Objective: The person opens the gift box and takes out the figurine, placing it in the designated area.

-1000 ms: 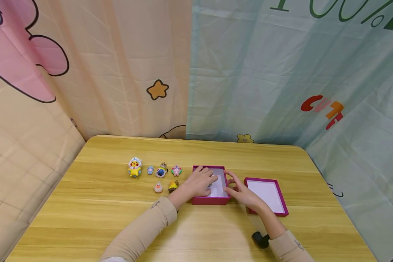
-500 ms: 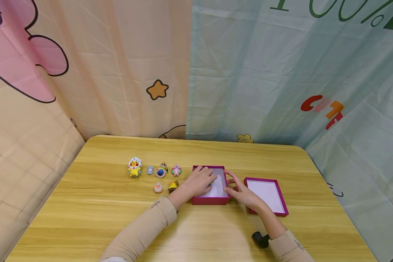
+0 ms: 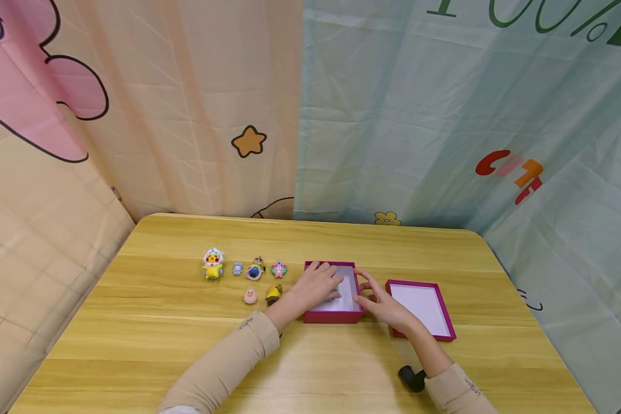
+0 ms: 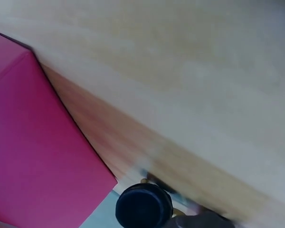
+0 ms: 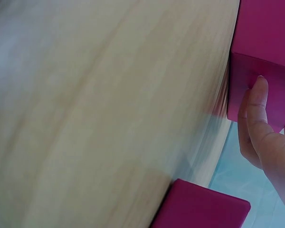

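Note:
My left hand (image 3: pixel 318 284) reaches into the magenta box (image 3: pixel 333 317), fingers bent down over its white inside. Under those fingers a small toy figure (image 3: pixel 336 290) shows only as a bit of blue and yellow; the rest is hidden. On the box's right side my right hand (image 3: pixel 385 305) grips the wall. In the right wrist view a fingertip (image 5: pixel 260 83) presses the outer wall of the box (image 5: pixel 263 42), with the thumb further up at the edge. The left wrist view shows the box's side (image 4: pixel 42 137) but not the fingers.
Left of the box stand a yellow figure in a white hood (image 3: pixel 213 265), a small blue figure (image 3: pixel 237 268), a pink figure (image 3: pixel 279 269), a pale duck (image 3: pixel 250 296) and other toys. The upturned lid (image 3: pixel 447 313) lies to the right. A black object (image 3: pixel 411 379) is beside the right wrist.
Both hands keep their places at the box. The bit of toy visible under the left fingers has shifted slightly.

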`<state>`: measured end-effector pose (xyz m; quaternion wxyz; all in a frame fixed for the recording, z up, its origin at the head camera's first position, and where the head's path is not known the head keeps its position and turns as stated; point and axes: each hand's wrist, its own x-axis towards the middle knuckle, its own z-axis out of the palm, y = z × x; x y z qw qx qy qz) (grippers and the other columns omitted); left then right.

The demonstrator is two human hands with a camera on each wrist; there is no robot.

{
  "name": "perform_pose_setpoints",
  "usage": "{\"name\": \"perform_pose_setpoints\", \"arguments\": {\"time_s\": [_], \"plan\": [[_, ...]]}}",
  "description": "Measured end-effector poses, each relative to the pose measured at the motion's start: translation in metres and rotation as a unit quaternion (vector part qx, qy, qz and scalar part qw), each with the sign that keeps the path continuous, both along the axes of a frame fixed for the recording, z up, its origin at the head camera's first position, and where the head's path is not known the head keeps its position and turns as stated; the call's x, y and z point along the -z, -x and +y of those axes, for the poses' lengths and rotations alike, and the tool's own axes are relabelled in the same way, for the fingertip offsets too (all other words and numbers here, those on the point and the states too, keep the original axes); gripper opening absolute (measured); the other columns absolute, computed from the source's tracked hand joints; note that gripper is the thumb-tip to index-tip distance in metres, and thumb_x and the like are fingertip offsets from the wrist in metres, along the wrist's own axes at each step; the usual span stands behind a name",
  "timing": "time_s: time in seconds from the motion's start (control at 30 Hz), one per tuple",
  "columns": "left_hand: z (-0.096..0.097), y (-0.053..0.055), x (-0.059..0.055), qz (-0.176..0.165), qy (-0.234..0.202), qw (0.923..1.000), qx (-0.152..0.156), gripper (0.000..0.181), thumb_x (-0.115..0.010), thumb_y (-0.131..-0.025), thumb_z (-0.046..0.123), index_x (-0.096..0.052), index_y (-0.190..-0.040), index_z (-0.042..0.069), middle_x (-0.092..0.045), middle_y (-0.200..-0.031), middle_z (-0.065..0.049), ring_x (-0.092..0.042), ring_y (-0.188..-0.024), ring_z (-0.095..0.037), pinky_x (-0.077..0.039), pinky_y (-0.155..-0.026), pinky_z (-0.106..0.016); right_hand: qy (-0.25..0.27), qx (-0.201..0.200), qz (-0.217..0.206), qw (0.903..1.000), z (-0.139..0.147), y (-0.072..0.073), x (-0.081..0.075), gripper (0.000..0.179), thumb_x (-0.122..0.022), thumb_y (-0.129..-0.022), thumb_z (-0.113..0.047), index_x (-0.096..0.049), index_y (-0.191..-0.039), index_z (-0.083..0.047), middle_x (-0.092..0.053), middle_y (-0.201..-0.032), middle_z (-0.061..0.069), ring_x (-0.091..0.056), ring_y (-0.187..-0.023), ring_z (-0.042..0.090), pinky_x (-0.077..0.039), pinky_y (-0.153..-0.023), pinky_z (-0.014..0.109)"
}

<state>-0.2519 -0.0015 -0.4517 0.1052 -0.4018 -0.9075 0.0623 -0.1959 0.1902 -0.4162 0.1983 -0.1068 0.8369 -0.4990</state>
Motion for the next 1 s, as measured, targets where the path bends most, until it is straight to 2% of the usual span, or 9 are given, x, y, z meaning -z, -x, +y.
{"name": "perform_pose_setpoints", "arguments": {"time_s": [0.33,0.73,1.0], "plan": [[0.001,0.000,-0.001,0.005,0.011,0.9998,-0.017,0.038,-0.046,-0.090,0.048,-0.060,-0.117,0.027,-0.058,-0.110,0.004,-0.050,-0.102,-0.014,-0.038,-0.092,-0.033,0.002,0.010,0.012,0.9999,0.009,0.014,0.033,0.064,-0.055,-0.091,-0.024,-0.018,-0.143,-0.024,-0.039,-0.127,0.017,-0.045,-0.110,0.030,-0.041,-0.089,0.047],[-0.002,-0.002,-0.007,0.028,0.006,0.9989,-0.037,0.034,-0.040,-0.093,0.048,-0.059,-0.114,0.029,-0.057,-0.107,0.004,-0.051,-0.103,-0.014,-0.037,-0.091,-0.033,0.000,0.012,0.008,0.9999,0.010,0.014,0.036,0.065,-0.056,-0.090,-0.028,-0.019,-0.143,-0.028,-0.040,-0.127,0.016,-0.045,-0.110,0.030,-0.041,-0.090,0.048],[-0.011,-0.003,-0.022,0.025,-0.019,0.9985,-0.045,0.028,-0.043,-0.093,0.044,-0.057,-0.110,0.026,-0.056,-0.108,0.003,-0.049,-0.102,-0.016,-0.035,-0.095,-0.037,-0.006,0.017,0.010,0.9998,0.010,0.014,0.036,0.065,-0.056,-0.090,-0.028,-0.019,-0.142,-0.027,-0.041,-0.125,0.015,-0.047,-0.108,0.029,-0.043,-0.089,0.046]]}}
